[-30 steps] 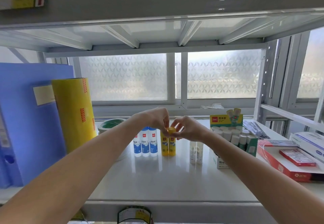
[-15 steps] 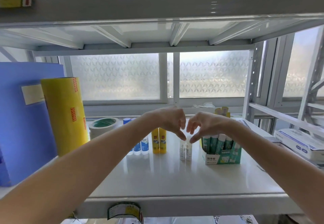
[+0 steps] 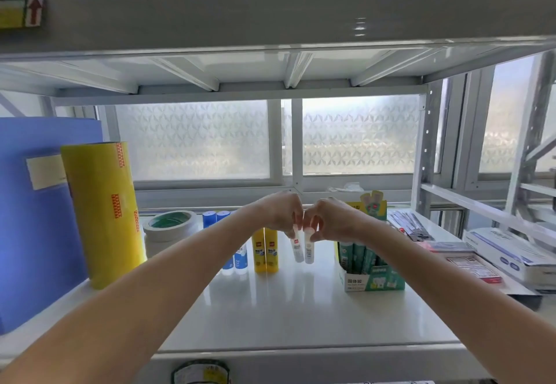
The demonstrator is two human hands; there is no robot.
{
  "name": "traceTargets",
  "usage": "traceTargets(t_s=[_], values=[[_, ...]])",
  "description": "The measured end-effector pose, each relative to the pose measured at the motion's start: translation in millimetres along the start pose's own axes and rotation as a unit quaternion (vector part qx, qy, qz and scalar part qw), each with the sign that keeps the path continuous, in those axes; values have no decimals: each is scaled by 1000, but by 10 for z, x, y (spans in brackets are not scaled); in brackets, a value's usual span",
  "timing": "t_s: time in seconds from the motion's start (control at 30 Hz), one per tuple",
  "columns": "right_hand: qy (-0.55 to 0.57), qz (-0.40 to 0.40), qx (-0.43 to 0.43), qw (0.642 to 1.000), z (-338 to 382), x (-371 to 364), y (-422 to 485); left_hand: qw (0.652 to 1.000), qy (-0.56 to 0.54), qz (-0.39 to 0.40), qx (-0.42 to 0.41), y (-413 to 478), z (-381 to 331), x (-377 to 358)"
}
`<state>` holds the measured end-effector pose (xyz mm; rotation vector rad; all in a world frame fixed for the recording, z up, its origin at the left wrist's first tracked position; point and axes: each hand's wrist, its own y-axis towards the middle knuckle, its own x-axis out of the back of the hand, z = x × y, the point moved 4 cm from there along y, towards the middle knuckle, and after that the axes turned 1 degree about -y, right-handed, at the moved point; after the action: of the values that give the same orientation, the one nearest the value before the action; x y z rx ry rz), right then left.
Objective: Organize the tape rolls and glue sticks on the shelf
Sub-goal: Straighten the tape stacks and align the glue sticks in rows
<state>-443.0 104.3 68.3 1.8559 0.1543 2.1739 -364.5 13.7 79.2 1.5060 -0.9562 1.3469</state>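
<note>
Standing mid-shelf [image 3: 301,317]: two white glue sticks [image 3: 303,248], touching. Left hand [image 3: 281,213] pinches one cap, right hand [image 3: 332,219] pinches other. Yellow glue sticks [image 3: 265,252] just left, blue ones [image 3: 236,258] next. Tape roll [image 3: 170,225] further left. Green box [image 3: 371,266] right.

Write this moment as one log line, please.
left hand: pinching clear stick | right hand: pinching other clear stick | sticks: upright, together, beside yellow sticks

Bright backlight from frosted window [image 3: 195,140]; edges bowed, soft
</note>
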Motion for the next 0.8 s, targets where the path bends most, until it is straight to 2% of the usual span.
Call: traceTargets(t_s=[0.2, 0.53, 0.8], values=[[19, 40, -16, 999, -6, -176, 155, 1000, 7, 5, 16, 64, 136, -107], [74, -18, -48, 996, -74, -209, 197, 998, -52, 28, 17, 124, 178, -165], [100, 12, -53, 994, -97, -186, 177, 997, -67, -1, 36, 163, 197, -165]])
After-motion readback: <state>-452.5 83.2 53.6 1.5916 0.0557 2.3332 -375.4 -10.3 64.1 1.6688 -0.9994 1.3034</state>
